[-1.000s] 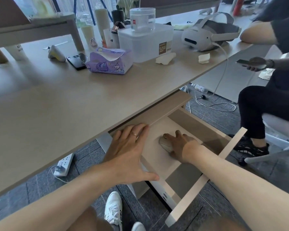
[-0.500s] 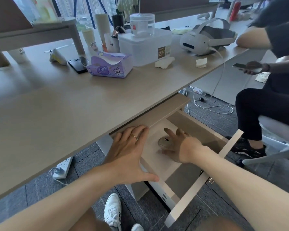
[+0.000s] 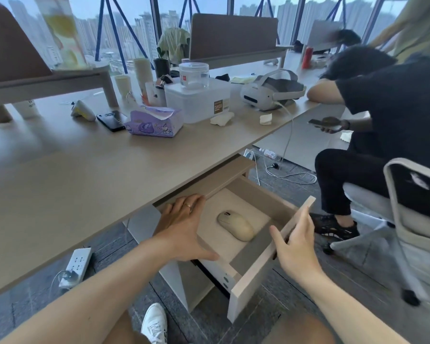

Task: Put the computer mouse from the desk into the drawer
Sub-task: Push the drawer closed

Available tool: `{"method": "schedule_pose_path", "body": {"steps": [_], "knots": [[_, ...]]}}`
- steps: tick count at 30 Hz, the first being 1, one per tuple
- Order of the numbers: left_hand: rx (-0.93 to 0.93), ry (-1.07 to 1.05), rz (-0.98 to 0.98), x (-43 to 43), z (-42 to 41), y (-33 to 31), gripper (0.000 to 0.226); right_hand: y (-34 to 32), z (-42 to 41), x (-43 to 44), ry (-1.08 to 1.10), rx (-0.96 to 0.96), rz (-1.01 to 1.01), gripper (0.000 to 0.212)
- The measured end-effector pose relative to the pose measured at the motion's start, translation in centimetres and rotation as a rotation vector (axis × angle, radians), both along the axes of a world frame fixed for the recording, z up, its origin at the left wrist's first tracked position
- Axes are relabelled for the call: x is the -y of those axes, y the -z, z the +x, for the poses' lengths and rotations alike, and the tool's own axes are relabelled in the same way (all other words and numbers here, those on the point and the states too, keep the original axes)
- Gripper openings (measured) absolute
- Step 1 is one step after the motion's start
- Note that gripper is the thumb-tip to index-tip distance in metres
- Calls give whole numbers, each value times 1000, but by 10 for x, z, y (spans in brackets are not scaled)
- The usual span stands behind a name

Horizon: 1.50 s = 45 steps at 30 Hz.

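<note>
A cream computer mouse [image 3: 236, 225] lies alone on the floor of the pulled-out wooden drawer [image 3: 263, 199] under the desk [image 3: 85, 170]. My left hand [image 3: 184, 227] rests flat on the drawer's left side wall, fingers spread, holding nothing. Over at the drawer's front panel [image 3: 256, 271], my right hand [image 3: 296, 242] has its fingers on the panel's top edge and its thumb toward the inside. Neither hand touches the mouse.
On the desk stand a purple tissue pack [image 3: 154, 120], a black phone [image 3: 112, 120], a white plastic box [image 3: 199, 100] and a VR headset [image 3: 271, 90]. A seated person [image 3: 382, 120] and an office chair [image 3: 412, 214] are close on the right. A power strip [image 3: 77, 261] lies on the floor.
My right hand has let go of the mouse, left the drawer and moved to the front panel. The mouse stays in the drawer. The left hand has not moved.
</note>
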<state>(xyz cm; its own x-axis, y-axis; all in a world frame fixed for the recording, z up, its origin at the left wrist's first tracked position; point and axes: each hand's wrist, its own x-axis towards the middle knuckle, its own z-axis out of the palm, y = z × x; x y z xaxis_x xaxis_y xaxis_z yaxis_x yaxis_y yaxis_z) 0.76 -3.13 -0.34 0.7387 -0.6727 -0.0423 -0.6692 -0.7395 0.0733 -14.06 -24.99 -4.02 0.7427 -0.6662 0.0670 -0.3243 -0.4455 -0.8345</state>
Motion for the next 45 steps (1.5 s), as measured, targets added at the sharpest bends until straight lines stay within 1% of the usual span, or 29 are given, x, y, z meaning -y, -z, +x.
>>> {"method": "schedule_pose_path", "body": {"steps": [3,4,7,8,9,11,16,21,24,29,31,34,37,40,43,45], "knots": [[-66,-34,-17,2,-4,-6,142,5,-7,-14,113,14,268,89],[-82,-59,-44,2,-6,-8,140,5,-9,-18,132,0,382,81],[-80,-137,-110,3,-10,-12,133,7,-11,-26,129,-19,733,38],[-80,-160,-116,3,-12,-13,131,6,-12,-27,131,-5,807,32],[-85,-177,-120,2,-13,-14,129,7,-12,-27,136,11,844,31],[-107,-198,-129,2,-17,-16,129,6,-11,-27,144,32,871,32],[-169,-209,-124,-2,-22,-19,141,5,-4,-27,138,53,898,26],[-137,-149,-113,-7,-18,-23,135,5,15,-33,129,62,920,23],[-137,-132,-159,-14,-14,-21,129,5,32,-37,120,66,947,31],[-164,-100,-249,-23,-10,-17,118,8,66,-46,119,57,939,54],[-130,-74,-263,-25,-10,-15,117,8,79,-49,114,61,946,61],[-66,-35,-281,-29,-7,-8,116,10,98,-55,119,55,956,63],[36,20,-302,-34,-1,6,103,14,113,-60,115,62,956,65],[121,60,-361,-38,7,20,83,17,123,-62,97,77,964,59],[159,88,-422,-39,15,27,71,24,131,-64,94,122,1043,48],[152,105,-441,-40,19,28,67,28,136,-65,92,163,1079,47]]}}
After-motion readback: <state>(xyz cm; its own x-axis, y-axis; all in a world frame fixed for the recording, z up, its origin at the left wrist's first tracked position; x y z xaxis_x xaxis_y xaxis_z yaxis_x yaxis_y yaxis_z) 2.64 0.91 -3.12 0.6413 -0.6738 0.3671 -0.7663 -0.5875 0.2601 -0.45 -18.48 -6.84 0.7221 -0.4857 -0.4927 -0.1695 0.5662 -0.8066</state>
